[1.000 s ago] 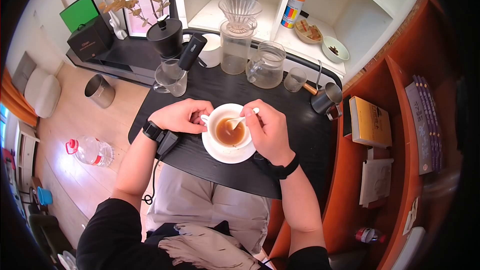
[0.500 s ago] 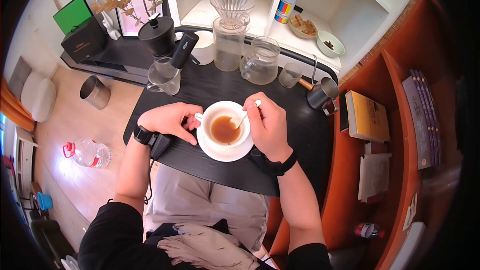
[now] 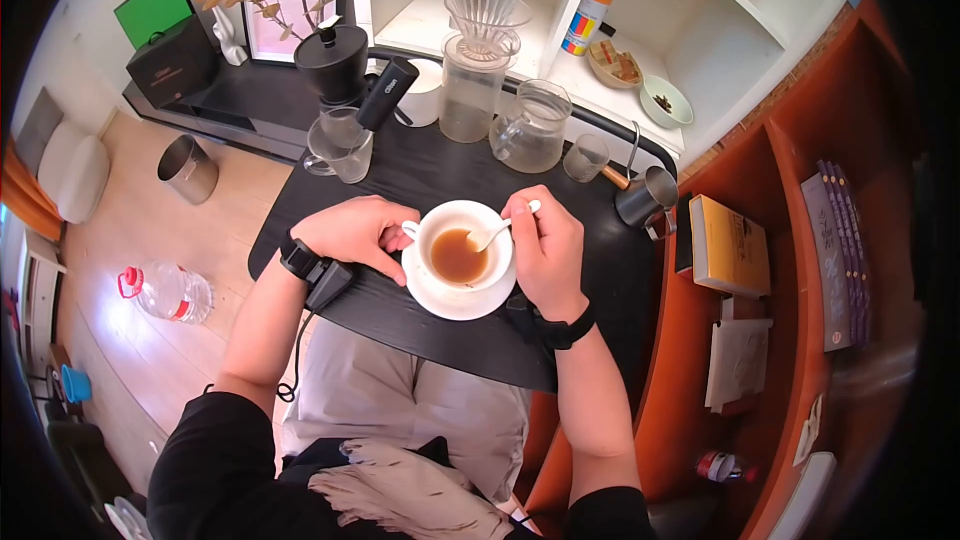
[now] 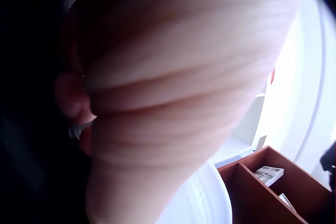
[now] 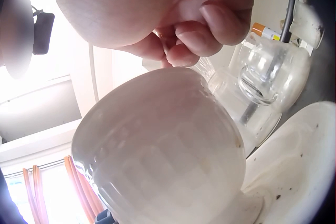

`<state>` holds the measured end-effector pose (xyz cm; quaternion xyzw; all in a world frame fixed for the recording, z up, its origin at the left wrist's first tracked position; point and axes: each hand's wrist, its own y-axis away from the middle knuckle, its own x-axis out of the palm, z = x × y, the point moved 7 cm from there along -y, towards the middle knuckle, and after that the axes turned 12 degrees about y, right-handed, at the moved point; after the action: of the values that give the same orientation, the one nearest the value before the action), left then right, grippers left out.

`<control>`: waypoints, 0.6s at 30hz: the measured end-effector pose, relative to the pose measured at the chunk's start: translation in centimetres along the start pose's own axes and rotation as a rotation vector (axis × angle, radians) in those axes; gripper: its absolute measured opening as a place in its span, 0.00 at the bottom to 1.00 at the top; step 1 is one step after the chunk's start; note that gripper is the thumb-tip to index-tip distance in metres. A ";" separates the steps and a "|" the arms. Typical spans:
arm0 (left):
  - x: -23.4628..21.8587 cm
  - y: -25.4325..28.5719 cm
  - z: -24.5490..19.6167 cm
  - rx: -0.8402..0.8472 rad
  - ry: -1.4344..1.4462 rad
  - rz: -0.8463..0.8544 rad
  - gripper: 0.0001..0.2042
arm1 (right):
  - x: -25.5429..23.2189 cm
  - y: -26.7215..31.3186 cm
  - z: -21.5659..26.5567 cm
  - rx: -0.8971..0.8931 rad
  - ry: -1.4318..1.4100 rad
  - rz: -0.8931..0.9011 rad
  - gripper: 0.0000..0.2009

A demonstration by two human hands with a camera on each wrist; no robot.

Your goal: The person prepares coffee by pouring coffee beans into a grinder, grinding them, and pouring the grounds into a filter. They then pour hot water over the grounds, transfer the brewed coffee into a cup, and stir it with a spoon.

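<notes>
A white cup (image 3: pixel 430 237) of brown liquid (image 3: pixel 458 260) stands on a white saucer (image 3: pixel 440 304) near the table's front edge. My right hand (image 3: pixel 547 248) pinches the handle of a white spoon (image 3: pixel 492 233) between thumb and fingers; its bowl dips into the liquid. On the cup's other side, my left hand (image 3: pixel 352 232) lies with its forefinger right at the cup handle (image 3: pixel 410 228) and its thumb stretched toward the saucer. That hand blurs large across the left wrist view. From below, the right wrist view shows the cup's ribbed side (image 5: pixel 163 145), with dark specks on the saucer.
Behind the cup stand a glass mug (image 3: pixel 340 145), a dripper on a glass server (image 3: pixel 470 105), a glass pot (image 3: pixel 532 130), a small glass (image 3: pixel 586 158) and a metal pitcher (image 3: pixel 648 198). A hand grinder (image 3: pixel 332 65) is at the back left. Red-brown shelves (image 3: pixel 790 340) border the right.
My left thumb spread away from the cup, then came back closer to the saucer. The spoon's bowl has shifted slightly right in the cup. The whole head view swayed a little.
</notes>
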<state>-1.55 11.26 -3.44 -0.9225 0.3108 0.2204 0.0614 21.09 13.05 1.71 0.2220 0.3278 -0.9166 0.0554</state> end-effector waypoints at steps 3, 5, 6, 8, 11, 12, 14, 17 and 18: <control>0.1 -0.2 0.1 0.017 -0.046 -0.006 0.24 | 0.0 0.0 0.0 0.034 0.021 0.060 0.07; 0.3 -0.3 -0.1 0.036 -0.054 -0.027 0.24 | 0.0 0.1 0.2 0.038 0.019 0.066 0.08; 0.2 -0.4 -0.4 0.054 -0.065 -0.044 0.24 | 0.1 0.0 0.3 0.043 0.016 0.068 0.08; 0.4 -0.6 -0.9 0.065 -0.078 -0.064 0.24 | 0.1 0.0 0.3 0.024 0.019 0.058 0.08; 0.8 -0.8 -1.7 0.102 -0.108 -0.091 0.25 | -0.3 -0.1 0.3 0.013 0.047 0.022 0.08; 0.8 -0.8 -1.5 0.099 -0.102 -0.095 0.25 | -0.6 -0.2 0.3 0.015 0.067 -0.004 0.08; 0.7 -0.8 -1.5 0.121 -0.070 -0.087 0.25 | -0.6 -0.2 0.1 0.003 0.071 -0.026 0.08; -0.2 -0.4 -1.1 0.122 0.039 -0.122 0.23 | -0.6 -0.3 0.4 0.022 0.061 -0.015 0.09; -0.5 -0.3 -0.9 0.124 0.039 -0.125 0.23 | -0.6 -0.3 0.4 0.019 0.062 -0.014 0.09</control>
<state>-1.42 11.51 -2.45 -0.9387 0.2666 0.1786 0.1259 21.43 13.00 2.43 0.2485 0.3224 -0.9127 0.0368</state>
